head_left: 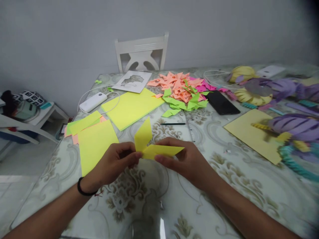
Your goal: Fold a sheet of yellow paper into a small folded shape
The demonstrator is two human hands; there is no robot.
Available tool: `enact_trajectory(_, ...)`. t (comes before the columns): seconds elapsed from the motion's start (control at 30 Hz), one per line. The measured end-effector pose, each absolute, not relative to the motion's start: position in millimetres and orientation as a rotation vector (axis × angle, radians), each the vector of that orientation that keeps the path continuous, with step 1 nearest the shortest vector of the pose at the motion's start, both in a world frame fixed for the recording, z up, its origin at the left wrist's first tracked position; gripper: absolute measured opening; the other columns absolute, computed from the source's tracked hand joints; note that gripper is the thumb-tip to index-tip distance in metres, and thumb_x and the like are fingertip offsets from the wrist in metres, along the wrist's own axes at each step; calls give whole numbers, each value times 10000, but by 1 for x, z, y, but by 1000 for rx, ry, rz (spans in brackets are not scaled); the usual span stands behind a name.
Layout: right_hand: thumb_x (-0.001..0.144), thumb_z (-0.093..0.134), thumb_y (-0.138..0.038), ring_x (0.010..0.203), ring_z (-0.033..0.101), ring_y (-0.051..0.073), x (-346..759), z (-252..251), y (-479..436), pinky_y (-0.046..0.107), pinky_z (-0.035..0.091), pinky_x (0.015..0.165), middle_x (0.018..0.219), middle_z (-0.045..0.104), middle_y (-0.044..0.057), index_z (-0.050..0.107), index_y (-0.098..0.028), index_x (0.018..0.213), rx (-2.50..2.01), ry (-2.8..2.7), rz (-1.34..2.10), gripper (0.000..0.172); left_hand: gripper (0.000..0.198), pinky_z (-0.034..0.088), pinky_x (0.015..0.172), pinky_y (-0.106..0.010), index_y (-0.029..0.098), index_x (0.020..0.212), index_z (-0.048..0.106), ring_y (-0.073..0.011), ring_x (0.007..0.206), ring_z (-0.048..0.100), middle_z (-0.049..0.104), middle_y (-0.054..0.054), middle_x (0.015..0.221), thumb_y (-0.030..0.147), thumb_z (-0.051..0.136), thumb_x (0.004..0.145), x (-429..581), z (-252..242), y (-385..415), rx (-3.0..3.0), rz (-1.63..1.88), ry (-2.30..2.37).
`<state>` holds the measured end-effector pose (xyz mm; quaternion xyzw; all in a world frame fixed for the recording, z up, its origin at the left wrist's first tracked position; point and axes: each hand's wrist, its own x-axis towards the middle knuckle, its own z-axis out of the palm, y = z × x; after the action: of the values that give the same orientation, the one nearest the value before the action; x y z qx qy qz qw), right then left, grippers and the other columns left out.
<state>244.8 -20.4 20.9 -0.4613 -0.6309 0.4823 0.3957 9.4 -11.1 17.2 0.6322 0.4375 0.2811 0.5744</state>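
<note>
Between my two hands is a folded yellow paper piece (159, 151) with two pointed wings, one sticking up and one pointing right. My left hand (118, 161) pinches its left corner, thumb in front. The right wing lies between the thumb and fingers of my right hand (183, 159). Both hands hold the piece just above the patterned tablecloth. To the left, close to my left hand, lies a yellow paper sheet (97, 144). Behind the folded piece is a larger stack of yellow paper (132, 108), with a green edge showing.
A heap of folded orange paper pieces (176, 84) and green ones (185, 103) lies at the back. Near it are a black phone (223, 102), a dark thin stick (173, 123) and a white power bank (93, 102) with cable. Purple and yellow paper crafts (296, 127) crowd the right.
</note>
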Motion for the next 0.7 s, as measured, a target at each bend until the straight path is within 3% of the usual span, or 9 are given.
enact_trajectory(0.1, 889, 717, -352, 768, 664, 168, 242, 21, -24, 266, 508, 679, 840, 740, 12, 735, -203, 916, -1105, -1661, 1265, 153, 303, 374, 565, -209, 156, 820, 674, -91, 603, 468, 559, 26, 668, 424, 651, 960, 12, 18, -15, 1422, 675, 961)
enact_trajectory(0.33, 943, 630, -325, 651, 569, 139, 234, 21, -31, 255, 438, 590, 703, 650, -4, 677, -191, 753, -1089, -1744, 1205, 237, 234, 440, 638, -220, 172, 915, 725, -123, 727, 543, 664, -23, 842, 389, 651, 962, 18, 21, -21, 1491, 597, 895)
enact_trajectory(0.7, 944, 621, -370, 587, 469, 123, 237, 19, -30, 255, 371, 538, 612, 524, -28, 572, -191, 659, -1181, -1700, 1249, 339, 268, 415, 631, -228, 154, 807, 642, -119, 697, 504, 590, -6, 767, 385, 675, 939, 16, 16, -17, 1468, 596, 908)
